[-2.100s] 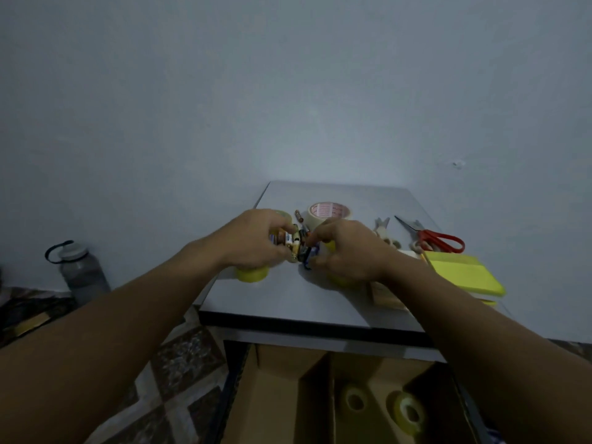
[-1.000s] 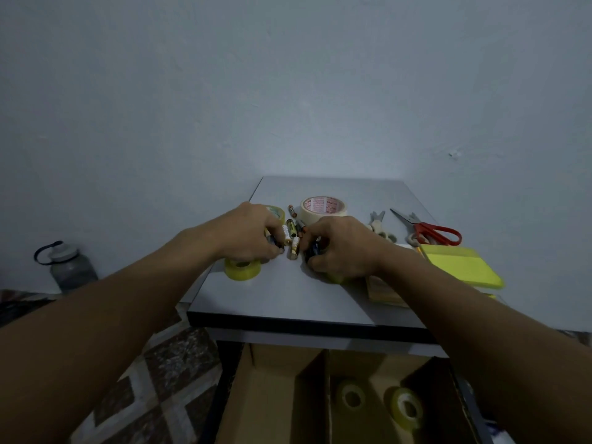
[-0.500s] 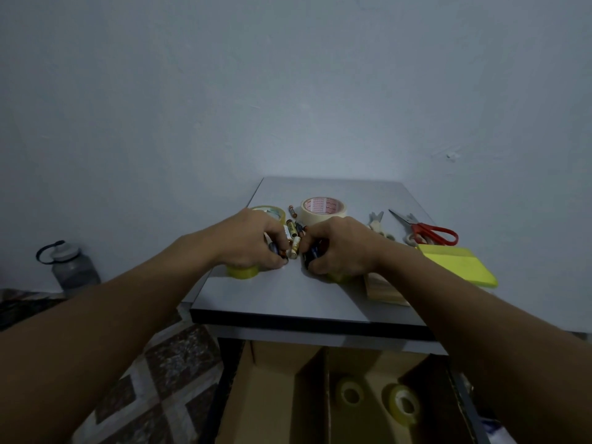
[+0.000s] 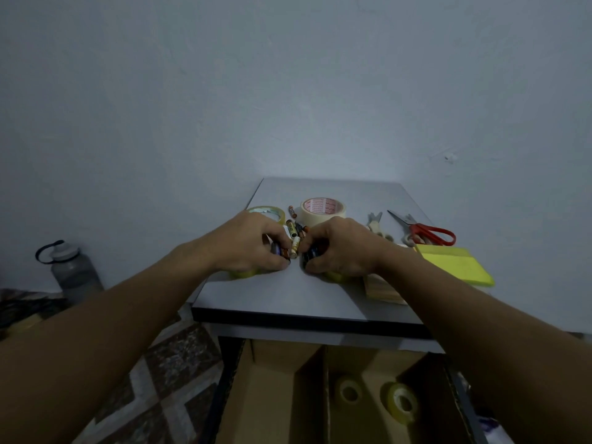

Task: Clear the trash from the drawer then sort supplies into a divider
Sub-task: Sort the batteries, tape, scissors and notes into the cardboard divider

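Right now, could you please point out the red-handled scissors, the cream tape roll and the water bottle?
red-handled scissors (image 4: 420, 229), head view, red handle.
cream tape roll (image 4: 321, 218), head view, outer wall.
water bottle (image 4: 76, 277), head view, grey body.

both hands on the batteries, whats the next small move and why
Probably lift the small cylindrical batteries and lower them into the brown cardboard divider, left section: left hand and right hand grip several, and yellowish tape rolls occupy the right section.
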Demonstrator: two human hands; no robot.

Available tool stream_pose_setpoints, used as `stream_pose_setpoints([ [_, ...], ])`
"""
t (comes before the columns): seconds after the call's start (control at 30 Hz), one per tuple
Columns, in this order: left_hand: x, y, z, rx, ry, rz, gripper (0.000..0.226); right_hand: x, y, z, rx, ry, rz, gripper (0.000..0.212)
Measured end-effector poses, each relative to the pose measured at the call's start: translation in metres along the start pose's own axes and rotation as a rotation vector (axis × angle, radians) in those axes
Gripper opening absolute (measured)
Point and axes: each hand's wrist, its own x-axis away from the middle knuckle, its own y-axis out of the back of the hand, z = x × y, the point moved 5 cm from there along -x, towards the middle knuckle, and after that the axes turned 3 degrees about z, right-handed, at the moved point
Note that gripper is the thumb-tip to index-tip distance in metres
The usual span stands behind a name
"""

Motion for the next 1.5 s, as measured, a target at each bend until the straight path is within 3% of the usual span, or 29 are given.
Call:
stream_pose_setpoints([
  [0.37, 0.042, 0.041, -0.019, 0.174, -0.043, -0.18, 0.024, 0.019, 0.028, 0.016, 0.005, 0.048, -0.235, 0.029],
  [0.67, 0.125, 0.029, -0.04, 0.277, 0.008, -0.181, 0.027, 0.079, 0.033, 0.04, -0.069, 0.002, -0.262, 0.03],
  [0.9, 0.186, -0.019, -0.05, 0.229, -0.039, -0.045, 0.028, 0.132, 0.016, 0.052, -0.248, -0.01, -0.313, 0.025],
  [1.23, 0.235, -0.132, -0.079, 0.007, -0.066, 0.482, 0.039, 0.182, -0.018, 0.066, -0.382, -0.027, -0.315, 0.028],
  [1.4, 0.225, -0.163, -0.089, -0.042, -0.156, 0.516, 0.032, 0.193, -0.029, 0.07, -0.408, -0.043, -0.296, 0.029],
  [1.5, 0.222, -0.18, -0.09, -0.088, -0.204, 0.5, 0.017, 0.197, -0.034, 0.071, -0.404, -0.048, -0.282, 0.029],
])
